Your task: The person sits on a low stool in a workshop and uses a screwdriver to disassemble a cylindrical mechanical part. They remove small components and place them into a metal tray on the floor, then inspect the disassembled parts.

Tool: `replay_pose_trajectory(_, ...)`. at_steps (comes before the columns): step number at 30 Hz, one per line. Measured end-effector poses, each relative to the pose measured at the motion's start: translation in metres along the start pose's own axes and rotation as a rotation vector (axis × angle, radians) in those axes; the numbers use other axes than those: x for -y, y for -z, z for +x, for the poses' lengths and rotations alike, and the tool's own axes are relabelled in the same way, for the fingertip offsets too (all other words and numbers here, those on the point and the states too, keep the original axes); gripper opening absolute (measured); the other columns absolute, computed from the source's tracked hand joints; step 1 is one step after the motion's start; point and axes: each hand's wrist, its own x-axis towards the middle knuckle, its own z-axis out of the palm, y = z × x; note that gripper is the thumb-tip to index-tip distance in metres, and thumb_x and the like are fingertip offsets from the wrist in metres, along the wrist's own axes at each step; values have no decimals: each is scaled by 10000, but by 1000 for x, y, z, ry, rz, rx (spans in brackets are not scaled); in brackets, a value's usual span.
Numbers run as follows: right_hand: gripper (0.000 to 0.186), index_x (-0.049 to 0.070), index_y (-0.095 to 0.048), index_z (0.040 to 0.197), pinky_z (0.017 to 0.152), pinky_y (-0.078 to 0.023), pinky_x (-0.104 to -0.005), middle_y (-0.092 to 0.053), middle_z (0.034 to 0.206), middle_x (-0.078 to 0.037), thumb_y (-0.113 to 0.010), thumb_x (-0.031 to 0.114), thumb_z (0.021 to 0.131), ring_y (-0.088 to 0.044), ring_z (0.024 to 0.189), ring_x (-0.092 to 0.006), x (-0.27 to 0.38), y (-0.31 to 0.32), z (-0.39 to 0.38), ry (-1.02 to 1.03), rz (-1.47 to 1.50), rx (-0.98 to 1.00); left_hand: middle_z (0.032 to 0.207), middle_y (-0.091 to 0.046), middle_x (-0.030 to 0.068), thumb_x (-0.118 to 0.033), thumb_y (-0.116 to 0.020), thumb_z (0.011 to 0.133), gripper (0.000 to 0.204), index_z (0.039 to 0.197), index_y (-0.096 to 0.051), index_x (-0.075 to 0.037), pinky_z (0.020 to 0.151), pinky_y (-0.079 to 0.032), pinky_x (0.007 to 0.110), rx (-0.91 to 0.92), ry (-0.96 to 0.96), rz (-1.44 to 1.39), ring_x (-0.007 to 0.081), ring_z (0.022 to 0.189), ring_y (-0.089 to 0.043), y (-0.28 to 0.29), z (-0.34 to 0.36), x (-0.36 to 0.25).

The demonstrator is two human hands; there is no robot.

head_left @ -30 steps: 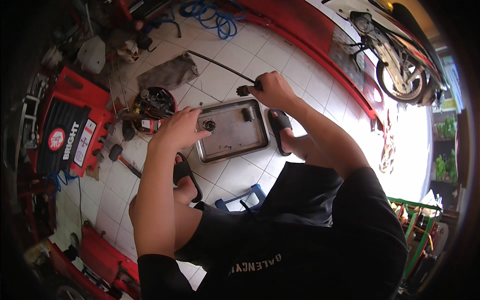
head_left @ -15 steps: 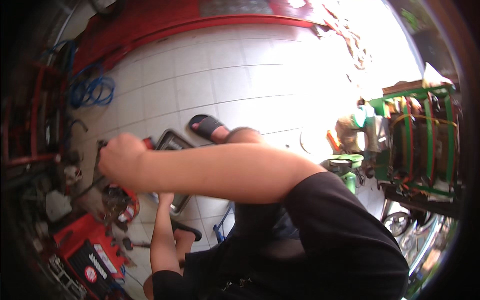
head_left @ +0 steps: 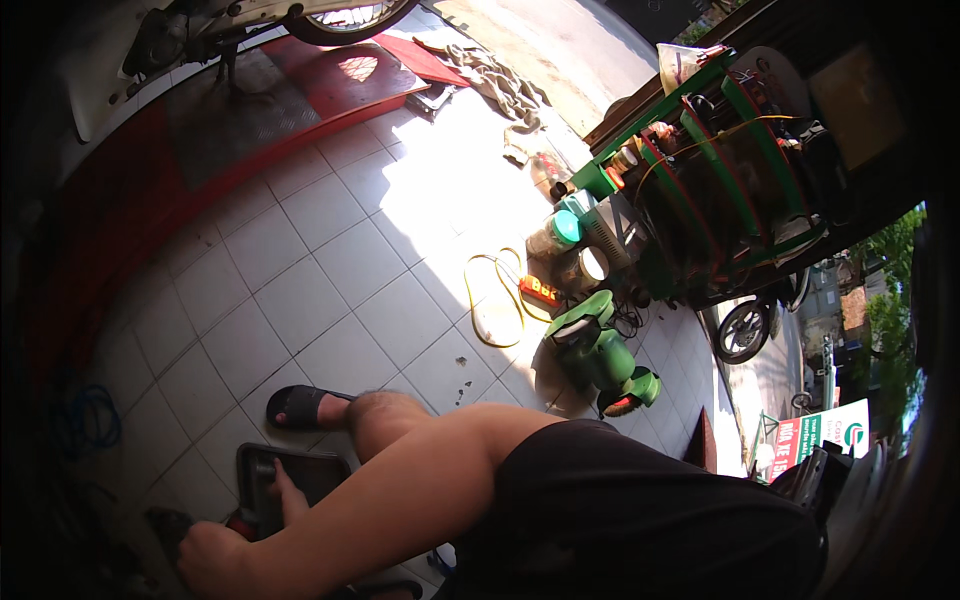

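A dark rectangular tray point(head_left: 330, 466) with a raised rim lies on the tiles at the lower left. My left hand point(head_left: 288, 492) reaches into it from behind my right forearm, fingers stretched out beside a small greyish cylindrical part point(head_left: 263, 469). Whether they touch that part I cannot tell. Across the lower picture stretches my right arm, ending in my closed right hand point(head_left: 212, 557) just outside the tray's near left corner. A red piece point(head_left: 240, 522) and a dark object point(head_left: 168, 522) show next to this fist; what it grips is hidden.
My sandalled foot point(head_left: 300, 407) stands just beyond the tray. A red platform point(head_left: 270, 140) runs along the upper left, with a motorbike wheel point(head_left: 352, 18) above it. Right of centre are a green stool-like object point(head_left: 605, 357), tubs point(head_left: 556, 236), a yellow cord point(head_left: 472, 300) and a green-framed rack point(head_left: 690, 170).
The view has swung to the right, bringing in the rack and street. My left hand has gone from the tray's near edge into it. My right hand stays closed.
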Motion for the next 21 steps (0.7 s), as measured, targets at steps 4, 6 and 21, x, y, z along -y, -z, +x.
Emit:
replay_pose_trajectory(4,285,144,-797,1106,854,-559,-366,-768,1120,-49,-729,294,874,-725,1064,-233,-9,-49,49,-48,-49,138,1443,-595,135,-358,-710,963,648,1474,-513,-12,1084,-460,479,17,-14,-61,345,1274,-593,7,-1,-4)
replay_pose_trajectory(6,230,133,-804,1046,795,-573,-379,-776,1059,-44,-698,268,894,-741,1007,-243,-5,-48,45,-51,-59,153,1445,-594,135,-360,-707,964,647,1474,-513,-12,1087,-457,482,19,-22,-116,345,1276,-591,13,-3,-5)
replay_pose_trajectory(21,380,103,-733,1185,892,-596,-406,-740,1150,-129,-808,233,837,-721,1098,-269,23,27,3,-28,-102,-30,1496,-534,124,-224,-650,992,598,1531,-447,-64,1079,-454,514,117,-391,-412,297,1356,-517,74,-261,-123)
